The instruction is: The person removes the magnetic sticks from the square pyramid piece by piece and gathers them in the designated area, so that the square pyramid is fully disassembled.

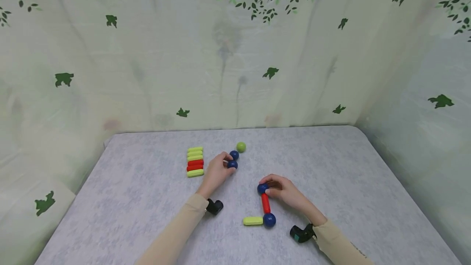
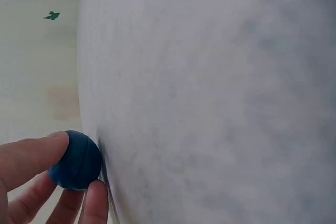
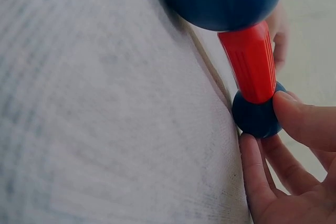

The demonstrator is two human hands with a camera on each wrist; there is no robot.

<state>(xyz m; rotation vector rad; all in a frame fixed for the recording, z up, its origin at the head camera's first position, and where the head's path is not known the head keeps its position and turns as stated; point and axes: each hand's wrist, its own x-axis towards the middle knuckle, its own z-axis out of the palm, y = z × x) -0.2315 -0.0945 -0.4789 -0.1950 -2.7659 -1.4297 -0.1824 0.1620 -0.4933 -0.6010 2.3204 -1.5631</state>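
Note:
My left hand [image 1: 218, 171] pinches a blue ball [image 1: 232, 164] between thumb and fingers, low over the table, as the left wrist view also shows. Just behind it is a second blue ball [image 1: 234, 155]. At the right, my right hand [image 1: 284, 191] grips the far blue ball [image 1: 263, 188] of a joined piece. From that ball a red rod [image 1: 265, 203] runs toward me to another blue ball [image 1: 269, 220]. A yellow-green rod [image 1: 253, 221] sticks out to the left from this near ball. In the right wrist view, thumb and fingertips hold the ball at the red rod's end [image 3: 249, 66].
Left of my left hand, several yellow-green rods [image 1: 195, 154] and two red rods [image 1: 195, 162] lie in a column. A green ball [image 1: 241, 147] sits behind the blue balls. The grey table [image 1: 147, 199] meets a leaf-patterned curtain [image 1: 198, 72] at its back edge.

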